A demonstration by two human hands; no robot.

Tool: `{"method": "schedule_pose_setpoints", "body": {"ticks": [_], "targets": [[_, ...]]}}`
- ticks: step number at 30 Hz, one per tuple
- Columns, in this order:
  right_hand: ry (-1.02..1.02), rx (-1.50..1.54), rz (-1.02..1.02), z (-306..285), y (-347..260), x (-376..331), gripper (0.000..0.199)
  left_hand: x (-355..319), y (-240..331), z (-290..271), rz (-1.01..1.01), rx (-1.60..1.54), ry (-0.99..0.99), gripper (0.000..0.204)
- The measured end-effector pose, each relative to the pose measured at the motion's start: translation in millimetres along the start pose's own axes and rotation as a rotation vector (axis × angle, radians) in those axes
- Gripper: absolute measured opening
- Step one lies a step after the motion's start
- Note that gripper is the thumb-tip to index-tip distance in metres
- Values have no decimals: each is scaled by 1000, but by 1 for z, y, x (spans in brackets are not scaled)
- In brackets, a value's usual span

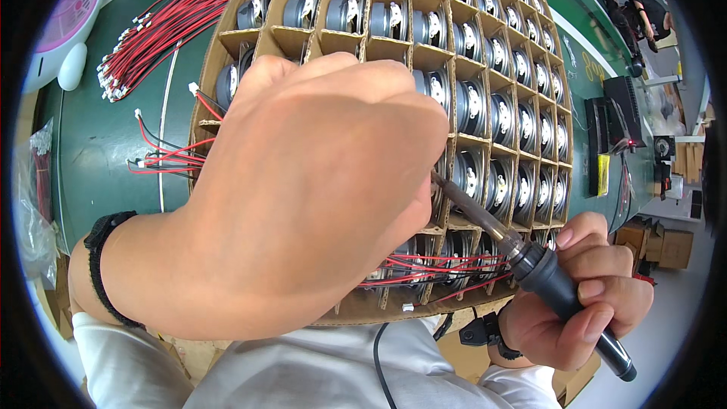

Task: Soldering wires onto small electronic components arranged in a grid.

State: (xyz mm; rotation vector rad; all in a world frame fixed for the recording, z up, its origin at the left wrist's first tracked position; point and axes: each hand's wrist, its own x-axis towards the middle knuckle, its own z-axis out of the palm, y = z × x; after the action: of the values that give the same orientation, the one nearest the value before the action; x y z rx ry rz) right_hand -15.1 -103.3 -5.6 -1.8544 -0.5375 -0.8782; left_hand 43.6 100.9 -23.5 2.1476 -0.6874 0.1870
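Observation:
My left hand [310, 182], back up and fingers curled, covers the near left of a cardboard tray with dividers [299, 36]. Its fingertips, and whatever they hold, are hidden beneath it. In my right hand [598, 295] is a soldering iron [549, 280] with a black handle, its tip meeting the edge of my left hand's fingers over the cells. Small round speakers [388, 19] stand on edge in the cells, white terminal strips showing. Red and black wires [454, 263] lie across the nearest row, and more wires with white plugs [163, 159] stick out left of my wrist.
On the green table [98, 182] lies a bundle of red and black wires [182, 19], beside a pink and white fan [79, 0]. Right of the tray stands a black box-shaped device [622, 112] near a yellow item [603, 174]. Another person [651, 19] is far right.

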Motion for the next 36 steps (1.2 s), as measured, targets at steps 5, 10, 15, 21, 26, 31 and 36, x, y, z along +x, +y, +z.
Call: {"method": "schedule_pose_setpoints", "body": {"ticks": [5,10,15,21,26,31,36], "targets": [[43,3,6,1,-1,-2,20,1,-2,0,22,23,-2,12],[64,72,34,-5,1,-2,21,10,11,-7,57,75,10,13],[123,76,41,-7,1,-2,19,11,19,-14,33,42,-36,13],[108,40,36,-3,0,1,18,12,4,0,90,-60,97,13],[100,-10,51,0,-1,0,19,8,18,-5,43,1,77,13],[64,-11,47,1,0,0,21,12,2,-2,95,-6,100,12],[34,-13,60,1,-1,0,21,8,3,-2,77,7,85,13]]}}
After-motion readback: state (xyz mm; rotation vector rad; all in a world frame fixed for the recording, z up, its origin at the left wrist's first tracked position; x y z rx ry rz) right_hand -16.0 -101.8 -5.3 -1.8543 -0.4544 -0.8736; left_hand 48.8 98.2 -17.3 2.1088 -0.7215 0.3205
